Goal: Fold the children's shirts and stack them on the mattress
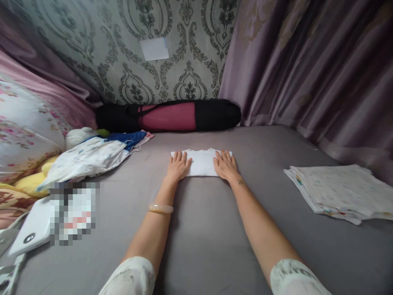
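A folded white garment (202,164) lies flat in a wide rectangle on the grey bed sheet (202,229); its far edge shows a shallow neckline-like dip. My left hand (179,164) rests palm down over its left end, fingers stretched forward. Over the right end lies my right hand (225,164), also flat with the fingers spread. Both hands press on the cloth without gripping it. The parts of the cloth under my palms are hidden.
A black and pink long bag (167,116) lies along the wall. To the right is a stack of folded patterned cloths (344,190). On the left are loose clothes (92,157), a floral pillow (27,127) and a white device (35,225) with a cable. Curtains (276,61) hang at both sides.
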The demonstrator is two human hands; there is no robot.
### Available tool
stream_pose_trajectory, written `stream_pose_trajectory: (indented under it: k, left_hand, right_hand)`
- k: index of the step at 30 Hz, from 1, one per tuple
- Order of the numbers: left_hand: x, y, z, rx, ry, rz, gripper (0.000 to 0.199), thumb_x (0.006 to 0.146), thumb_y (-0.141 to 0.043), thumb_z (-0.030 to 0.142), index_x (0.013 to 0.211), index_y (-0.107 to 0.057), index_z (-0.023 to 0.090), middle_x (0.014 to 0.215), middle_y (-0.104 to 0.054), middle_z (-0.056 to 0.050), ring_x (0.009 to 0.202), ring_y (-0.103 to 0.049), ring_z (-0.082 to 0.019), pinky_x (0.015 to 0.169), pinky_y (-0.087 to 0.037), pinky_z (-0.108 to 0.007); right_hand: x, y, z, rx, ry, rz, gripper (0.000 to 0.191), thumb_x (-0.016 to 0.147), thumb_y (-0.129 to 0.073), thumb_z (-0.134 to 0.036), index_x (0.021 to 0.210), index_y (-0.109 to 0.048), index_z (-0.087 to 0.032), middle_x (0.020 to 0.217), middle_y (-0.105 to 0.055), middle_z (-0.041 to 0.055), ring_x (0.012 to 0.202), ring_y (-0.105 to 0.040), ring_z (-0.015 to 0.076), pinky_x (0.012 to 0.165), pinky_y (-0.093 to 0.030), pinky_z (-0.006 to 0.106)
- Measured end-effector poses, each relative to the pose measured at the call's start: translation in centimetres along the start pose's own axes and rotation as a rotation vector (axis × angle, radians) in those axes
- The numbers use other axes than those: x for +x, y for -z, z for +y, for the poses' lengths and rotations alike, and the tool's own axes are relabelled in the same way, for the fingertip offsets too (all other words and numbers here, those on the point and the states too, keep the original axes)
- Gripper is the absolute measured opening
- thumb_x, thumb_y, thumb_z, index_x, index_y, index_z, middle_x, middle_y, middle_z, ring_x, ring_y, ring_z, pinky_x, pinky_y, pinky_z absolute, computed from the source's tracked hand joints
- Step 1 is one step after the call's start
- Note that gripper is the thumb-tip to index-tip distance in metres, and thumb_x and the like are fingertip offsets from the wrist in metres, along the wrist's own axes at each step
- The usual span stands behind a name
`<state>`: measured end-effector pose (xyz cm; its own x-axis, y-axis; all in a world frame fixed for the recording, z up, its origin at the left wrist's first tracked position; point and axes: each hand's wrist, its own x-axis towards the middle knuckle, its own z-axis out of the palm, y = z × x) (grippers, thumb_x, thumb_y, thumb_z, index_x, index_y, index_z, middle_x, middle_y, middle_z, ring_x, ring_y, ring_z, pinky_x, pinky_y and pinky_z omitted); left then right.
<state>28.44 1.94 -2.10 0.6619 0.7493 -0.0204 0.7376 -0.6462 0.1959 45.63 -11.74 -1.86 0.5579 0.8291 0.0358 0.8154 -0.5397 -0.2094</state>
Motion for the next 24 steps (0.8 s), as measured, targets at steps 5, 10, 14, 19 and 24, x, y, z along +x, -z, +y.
stream_pose_trajectory:
  k: [5, 10, 14, 19, 24]
  left_hand:
    - [-0.6, 0.6, 1.8, 0.061, -0.075, 0.130, 0.062, 0.100, -0.018, 0.049, 0.150, -0.033, 0.017, 0.159, -0.026, -0.012, 0.149, -0.015, -0.028, 0.119, -0.010, -0.051]
    - [-0.9, 0.2, 2.9, 0.027, -0.104, 0.014, 0.061, 0.100, -0.019, 0.050, 0.151, -0.032, 0.020, 0.159, -0.027, -0.012, 0.148, -0.018, -0.030, 0.118, -0.015, -0.052]
    - [-0.8, 0.0, 2.7, 0.005, -0.098, 0.014, 0.061, 0.100, -0.019, 0.050, 0.152, -0.031, 0.020, 0.159, -0.026, -0.013, 0.148, -0.017, -0.030, 0.118, -0.014, -0.052]
    - [-1.0, 0.1, 3.5, -0.001, -0.127, 0.079, 0.059, 0.100, -0.021, 0.047, 0.150, -0.034, 0.019, 0.159, -0.026, -0.013, 0.148, -0.017, -0.029, 0.119, -0.013, -0.052]
    - [-0.9, -0.7, 4.7, -0.036, -0.198, 0.079, 0.054, 0.101, -0.022, 0.039, 0.151, -0.034, 0.021, 0.158, -0.029, -0.009, 0.148, -0.019, -0.027, 0.119, -0.015, -0.051]
  right_hand:
    - [-0.3, 0.9, -1.4, 0.033, 0.055, 0.052, 0.056, 0.102, -0.018, -0.041, 0.153, -0.029, -0.021, 0.161, -0.021, 0.0101, 0.148, -0.013, 0.0286, 0.117, -0.011, 0.052]
    - [-0.5, 0.0, -2.1, 0.017, 0.071, -0.021, 0.055, 0.102, -0.018, -0.041, 0.153, -0.030, -0.023, 0.160, -0.023, 0.0076, 0.147, -0.016, 0.0280, 0.117, -0.011, 0.053]
    - [-0.5, -0.3, -2.0, 0.009, 0.064, -0.016, 0.055, 0.102, -0.018, -0.040, 0.152, -0.031, -0.024, 0.160, -0.025, 0.0071, 0.147, -0.018, 0.0279, 0.117, -0.012, 0.053]
    - [-0.6, 0.5, -2.5, 0.033, 0.082, 0.015, 0.055, 0.101, -0.018, -0.038, 0.152, -0.033, -0.022, 0.159, -0.027, 0.0081, 0.146, -0.019, 0.0280, 0.116, -0.011, 0.055]
    - [-0.6, 0.1, -3.4, 0.040, 0.155, 0.037, 0.054, 0.101, -0.019, -0.033, 0.152, -0.033, -0.022, 0.159, -0.028, 0.0061, 0.147, -0.019, 0.0254, 0.117, -0.011, 0.052]
